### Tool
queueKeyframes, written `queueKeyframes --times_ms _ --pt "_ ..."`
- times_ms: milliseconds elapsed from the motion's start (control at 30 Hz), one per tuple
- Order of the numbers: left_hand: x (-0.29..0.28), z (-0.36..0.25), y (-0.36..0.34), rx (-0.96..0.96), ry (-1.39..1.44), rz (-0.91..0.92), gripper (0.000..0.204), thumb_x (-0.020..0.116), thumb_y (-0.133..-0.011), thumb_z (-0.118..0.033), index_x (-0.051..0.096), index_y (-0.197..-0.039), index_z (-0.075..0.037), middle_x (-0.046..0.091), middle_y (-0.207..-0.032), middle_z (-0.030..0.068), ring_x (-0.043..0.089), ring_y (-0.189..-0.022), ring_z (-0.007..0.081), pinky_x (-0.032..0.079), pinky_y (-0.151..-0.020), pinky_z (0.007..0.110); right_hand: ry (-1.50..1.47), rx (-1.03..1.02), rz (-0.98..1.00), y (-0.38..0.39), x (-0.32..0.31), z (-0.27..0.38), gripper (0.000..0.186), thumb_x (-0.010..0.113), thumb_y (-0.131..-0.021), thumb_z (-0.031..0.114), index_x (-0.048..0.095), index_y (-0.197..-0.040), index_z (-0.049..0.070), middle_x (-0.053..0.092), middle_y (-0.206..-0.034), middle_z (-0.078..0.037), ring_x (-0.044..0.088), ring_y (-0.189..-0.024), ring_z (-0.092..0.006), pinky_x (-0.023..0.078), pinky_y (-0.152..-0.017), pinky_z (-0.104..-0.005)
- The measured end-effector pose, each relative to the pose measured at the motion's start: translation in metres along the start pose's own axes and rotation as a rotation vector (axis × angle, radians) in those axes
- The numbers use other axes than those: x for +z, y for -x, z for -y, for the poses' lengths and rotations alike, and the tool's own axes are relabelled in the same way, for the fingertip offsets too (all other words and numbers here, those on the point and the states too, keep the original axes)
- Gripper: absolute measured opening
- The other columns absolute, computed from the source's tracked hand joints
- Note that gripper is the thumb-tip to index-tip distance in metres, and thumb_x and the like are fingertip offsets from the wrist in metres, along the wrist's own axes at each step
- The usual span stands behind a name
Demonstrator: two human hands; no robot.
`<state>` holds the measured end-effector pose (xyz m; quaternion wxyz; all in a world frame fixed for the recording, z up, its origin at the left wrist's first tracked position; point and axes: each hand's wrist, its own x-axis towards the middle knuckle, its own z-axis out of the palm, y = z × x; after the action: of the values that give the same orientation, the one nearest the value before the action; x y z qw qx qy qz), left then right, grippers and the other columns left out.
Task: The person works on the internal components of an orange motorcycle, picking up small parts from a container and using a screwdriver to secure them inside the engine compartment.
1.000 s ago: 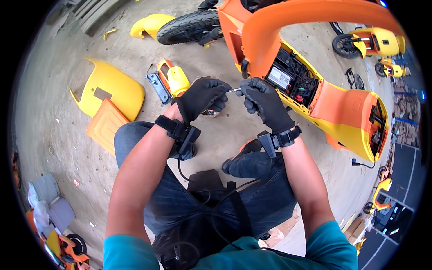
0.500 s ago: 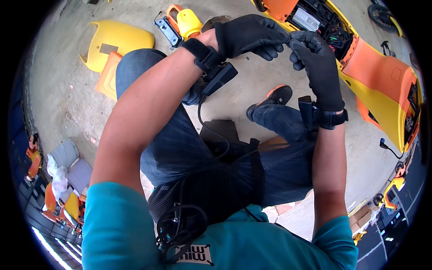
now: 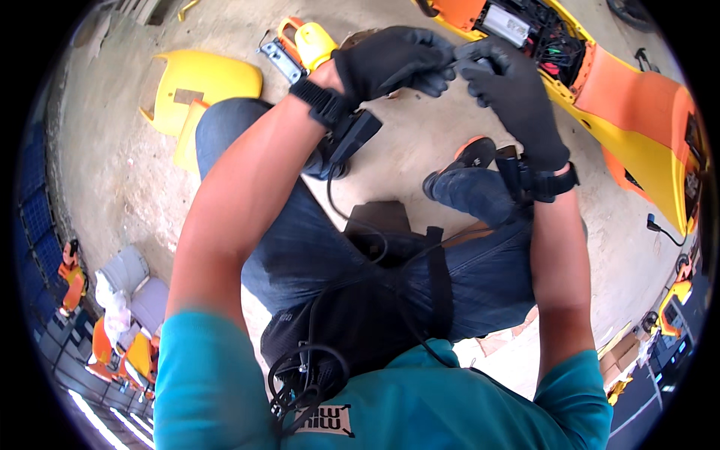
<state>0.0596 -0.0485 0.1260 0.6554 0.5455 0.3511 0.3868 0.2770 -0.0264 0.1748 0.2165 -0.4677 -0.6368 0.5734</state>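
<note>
From here I see yellow panel (image 3: 227, 75) well left of left hand (image 3: 396, 64), yellow-orange part (image 3: 315, 46) near its wrist. Right hand (image 3: 510, 86) just beside; both gloved, curled. Can't tell if they touch or pinch anything. Scooter (image 3: 626, 94) behind right hand, extending rightward.

A pale patch (image 3: 343, 414) with bold black lettering (image 3: 328, 423) sits on the teal shirt (image 3: 465, 401).
</note>
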Motion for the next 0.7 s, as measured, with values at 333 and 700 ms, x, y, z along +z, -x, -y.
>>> queueKeyframes --times_ms 333,700 --pt "-0.002 -0.006 0.01 -0.317 0.32 -0.152 0.023 0.064 -0.096 -0.016 0.064 -0.114 -0.001 0.064 -0.092 0.0031 0.063 -0.079 0.0102 0.055 -0.075 0.025 -0.035 -0.058 -0.054 0.0 0.004 -0.007 0.021 0.067 -0.087 0.012 0.058 -0.102 0.002 0.056 -0.081 -0.005 0.055 -0.072 -0.0113 0.049 -0.065 -0.0292" --pt "-0.001 -0.025 0.002 -0.355 0.189 -0.113 0.021 0.062 -0.095 -0.013 0.064 -0.111 0.001 0.062 -0.087 0.0032 0.061 -0.073 0.0101 0.052 -0.069 0.024 -0.135 -0.042 0.048 0.0 -0.016 0.002 0.024 0.065 -0.083 0.008 0.063 -0.106 0.001 0.064 -0.088 -0.005 0.056 -0.078 -0.01 0.049 -0.072 -0.0282"
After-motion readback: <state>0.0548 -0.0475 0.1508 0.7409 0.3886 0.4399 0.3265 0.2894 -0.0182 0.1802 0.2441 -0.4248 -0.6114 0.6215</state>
